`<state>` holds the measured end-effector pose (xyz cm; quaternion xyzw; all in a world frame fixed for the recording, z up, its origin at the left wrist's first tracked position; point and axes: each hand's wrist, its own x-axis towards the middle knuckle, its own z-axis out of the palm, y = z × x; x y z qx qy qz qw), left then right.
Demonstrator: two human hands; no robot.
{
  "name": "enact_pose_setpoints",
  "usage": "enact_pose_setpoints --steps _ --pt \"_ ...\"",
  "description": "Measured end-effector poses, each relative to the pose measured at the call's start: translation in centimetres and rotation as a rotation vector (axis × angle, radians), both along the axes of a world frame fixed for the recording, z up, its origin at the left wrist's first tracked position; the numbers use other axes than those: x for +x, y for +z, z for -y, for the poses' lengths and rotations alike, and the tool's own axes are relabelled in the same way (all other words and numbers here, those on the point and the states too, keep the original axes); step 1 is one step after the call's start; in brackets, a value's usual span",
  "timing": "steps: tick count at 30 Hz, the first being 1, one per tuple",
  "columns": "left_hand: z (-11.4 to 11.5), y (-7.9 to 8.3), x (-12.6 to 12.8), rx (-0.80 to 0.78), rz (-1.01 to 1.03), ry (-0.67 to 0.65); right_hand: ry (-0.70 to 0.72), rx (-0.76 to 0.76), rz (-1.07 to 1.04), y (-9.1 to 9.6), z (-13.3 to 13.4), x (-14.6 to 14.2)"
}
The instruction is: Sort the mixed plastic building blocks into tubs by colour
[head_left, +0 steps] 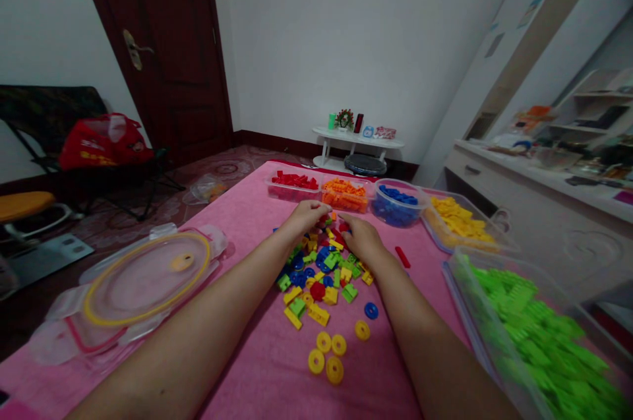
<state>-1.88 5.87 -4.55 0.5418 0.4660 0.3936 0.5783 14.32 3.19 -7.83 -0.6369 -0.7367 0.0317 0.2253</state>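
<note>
A heap of small plastic bricks [321, 268] in yellow, green, blue and red lies mid-table on the pink cloth [257, 367]. My left hand [307, 214] rests on the far edge of the heap, fingers curled down into the pieces. My right hand [360, 235] sits beside it on the heap's far right, fingers bent and closed over pieces; what they pinch is hidden. Several yellow discs [327, 353] and a blue disc [370, 310] lie loose nearer to me. A red bar [402, 256] lies right of my right hand.
Beyond the hands stand tubs of red bricks [293, 185], orange bricks [345, 196], blue bricks [398, 202] and yellow bricks [462, 219]. A large tub of green bricks [534, 321] fills the right. Clear lids [143, 281] lie on the left. A dresser [534, 202] stands right.
</note>
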Motion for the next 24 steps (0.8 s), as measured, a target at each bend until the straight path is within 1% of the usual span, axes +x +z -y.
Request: enact_pose_setpoints --steps 2,5,7,9,11,13,15,16,18,20,22,24 --pt "0.1 0.1 0.1 -0.022 0.022 0.003 -0.017 -0.020 -0.020 0.0 -0.1 0.2" --pt "0.3 0.4 0.1 -0.065 0.091 0.014 -0.033 0.054 -0.188 0.5 0.0 0.6" --pt "0.3 0.6 0.2 -0.126 0.190 0.031 -0.033 0.137 -0.406 1.1 0.2 0.5" --pt "0.2 0.8 0.2 -0.219 0.337 0.057 -0.053 0.165 -0.745 1.9 0.5 0.1" --pt "0.0 0.9 0.2 -0.295 0.453 0.077 -0.083 0.096 -1.162 2.7 0.8 -0.5" --pt "-0.2 1.2 0.1 -0.321 0.532 0.091 -0.103 -0.052 -1.555 3.4 1.1 -1.2" --pt "-0.1 1.6 0.1 -0.322 0.629 0.090 -0.118 -0.222 -1.842 3.9 1.5 -1.8" --pt "0.1 1.8 0.1 -0.320 0.680 0.084 -0.127 -0.299 -1.939 4.2 1.7 -2.1" --pt "0.5 2.3 0.4 -0.293 0.745 0.072 -0.123 -0.416 -2.045 4.5 2.3 -2.8" --pt "1.1 2.4 0.9 -0.209 0.751 0.085 -0.097 -0.480 -2.074 4.8 2.8 -3.5" --pt "1.8 2.3 1.5 -0.068 0.717 0.126 -0.069 -0.511 -2.076 4.9 3.3 -4.4" --pt "2.4 2.0 2.0 0.090 0.612 0.161 -0.050 -0.490 -2.077 4.9 3.5 -5.1"
